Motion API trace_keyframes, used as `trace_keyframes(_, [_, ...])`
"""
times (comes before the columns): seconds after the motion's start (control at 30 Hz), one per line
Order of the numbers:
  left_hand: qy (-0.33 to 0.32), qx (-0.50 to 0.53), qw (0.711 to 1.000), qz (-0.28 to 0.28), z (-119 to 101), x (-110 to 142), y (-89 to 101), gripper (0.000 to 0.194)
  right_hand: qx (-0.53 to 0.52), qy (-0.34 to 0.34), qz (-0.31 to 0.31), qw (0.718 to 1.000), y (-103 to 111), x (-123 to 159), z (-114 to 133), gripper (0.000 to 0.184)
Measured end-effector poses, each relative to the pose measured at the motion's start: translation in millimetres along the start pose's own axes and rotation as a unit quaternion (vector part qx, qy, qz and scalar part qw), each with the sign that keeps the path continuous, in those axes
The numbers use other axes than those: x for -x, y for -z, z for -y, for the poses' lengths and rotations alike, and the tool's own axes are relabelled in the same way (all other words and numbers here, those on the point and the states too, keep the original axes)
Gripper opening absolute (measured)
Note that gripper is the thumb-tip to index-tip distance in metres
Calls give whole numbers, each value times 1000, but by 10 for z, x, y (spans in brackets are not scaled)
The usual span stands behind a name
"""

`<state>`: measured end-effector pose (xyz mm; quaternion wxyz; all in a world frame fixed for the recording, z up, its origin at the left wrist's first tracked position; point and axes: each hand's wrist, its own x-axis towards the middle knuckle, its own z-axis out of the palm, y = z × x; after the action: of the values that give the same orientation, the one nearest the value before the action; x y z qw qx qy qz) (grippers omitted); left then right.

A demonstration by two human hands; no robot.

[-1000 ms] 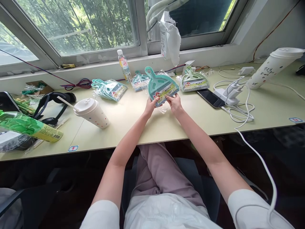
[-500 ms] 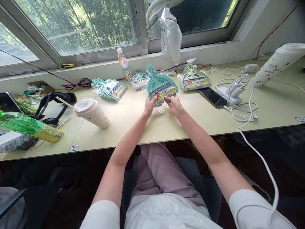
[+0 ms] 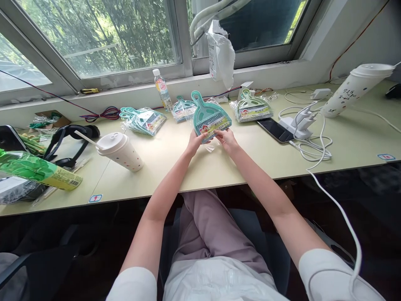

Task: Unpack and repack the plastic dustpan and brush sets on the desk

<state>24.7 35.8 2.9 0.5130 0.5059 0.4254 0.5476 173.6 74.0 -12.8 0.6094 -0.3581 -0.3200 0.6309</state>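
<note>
A teal mini dustpan set (image 3: 210, 117) in clear plastic wrap, with a yellow printed label, is held over the table with its handle pointing away from me. My left hand (image 3: 196, 142) grips its lower left corner. The lower right edge is pinched by my right hand (image 3: 227, 139). Behind it lies another wrapped teal dustpan set (image 3: 183, 109). To the left is a fanned pile of wrapped dustpan sets (image 3: 144, 120). Further wrapped sets (image 3: 253, 108) with green handles rest at the right.
A lidded paper cup (image 3: 122, 154) and a green bottle (image 3: 40, 169) stand and lie at left. An upright drink bottle (image 3: 162, 90) is at the windowsill. Right of me are a black phone (image 3: 275, 130), a white power strip (image 3: 296, 127) with cables, and a tall cup (image 3: 354, 92).
The view has shifted slightly, so the scene sits a little lower. Both hands still hold the same dustpan set, nearly unmoved.
</note>
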Motion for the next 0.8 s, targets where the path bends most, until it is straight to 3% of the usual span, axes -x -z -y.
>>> trace_keyframes(0.23, [0, 10, 1000, -4, 25, -16, 17, 54, 8, -7, 6, 1000, 8, -30, -36, 41])
trace_keyframes(0.43, [6, 30, 1000, 8, -2, 1, 30, 65, 11, 4, 1, 1000, -9, -23, -68, 41])
trace_keyframes(0.8, [-4, 7, 999, 31, 15, -2, 61, 62, 10, 6, -9, 1000, -42, 22, -35, 42])
